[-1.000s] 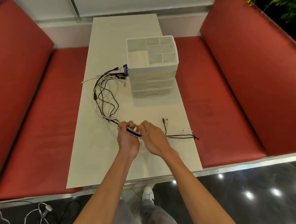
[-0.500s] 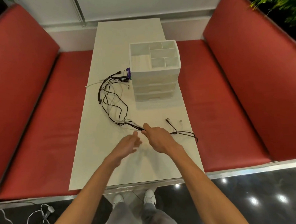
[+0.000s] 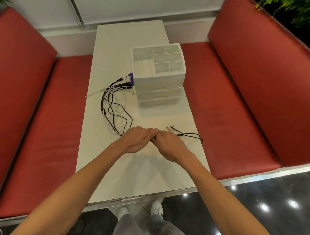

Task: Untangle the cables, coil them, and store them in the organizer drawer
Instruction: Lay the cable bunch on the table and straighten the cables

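Observation:
A tangle of black and white cables (image 3: 115,108) lies on the white table (image 3: 135,179), left of a white organizer (image 3: 158,92) with three shut drawers and an open divided top. The bundle runs from the organizer's left side down to my hands. My left hand (image 3: 137,140) and my right hand (image 3: 167,143) meet knuckle to knuckle over the bundle's near end, fingers curled down onto it. A thin black cable (image 3: 190,134) with loose plugs trails right from my right hand. What the fingers hold beneath is hidden.
Red padded benches (image 3: 229,106) flank the table on both sides. A small purple item (image 3: 131,78) sits by the organizer's left corner. A dark glossy floor (image 3: 276,201) and my white shoes (image 3: 156,207) show below the table's near edge. White cables (image 3: 0,233) lie on the floor at far left.
My left hand, open and apart from the cables half a second ago, has moved right and curled onto the bundle beside my right hand. The view has shifted a little.

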{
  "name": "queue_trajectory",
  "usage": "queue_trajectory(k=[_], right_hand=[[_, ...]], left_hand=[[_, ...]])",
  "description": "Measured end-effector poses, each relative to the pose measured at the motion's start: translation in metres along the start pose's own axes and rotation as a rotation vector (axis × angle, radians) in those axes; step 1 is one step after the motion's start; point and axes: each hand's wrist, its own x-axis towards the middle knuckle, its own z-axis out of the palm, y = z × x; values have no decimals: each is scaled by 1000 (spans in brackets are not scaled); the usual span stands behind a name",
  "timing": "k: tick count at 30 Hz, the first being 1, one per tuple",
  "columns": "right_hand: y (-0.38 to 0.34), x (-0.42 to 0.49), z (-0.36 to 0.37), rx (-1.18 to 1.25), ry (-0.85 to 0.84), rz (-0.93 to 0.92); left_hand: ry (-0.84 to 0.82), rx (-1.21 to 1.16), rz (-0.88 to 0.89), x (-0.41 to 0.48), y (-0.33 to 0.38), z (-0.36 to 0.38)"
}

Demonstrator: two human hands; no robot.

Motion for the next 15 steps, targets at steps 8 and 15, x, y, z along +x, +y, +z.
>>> queue_trajectory(k=[8, 15], right_hand=[[55, -26, 21, 111, -198, 92], [72, -16, 35, -44, -187, 113]], left_hand=[[-100, 283, 122, -32, -40, 21], [108, 432, -92, -30, -55, 56]])
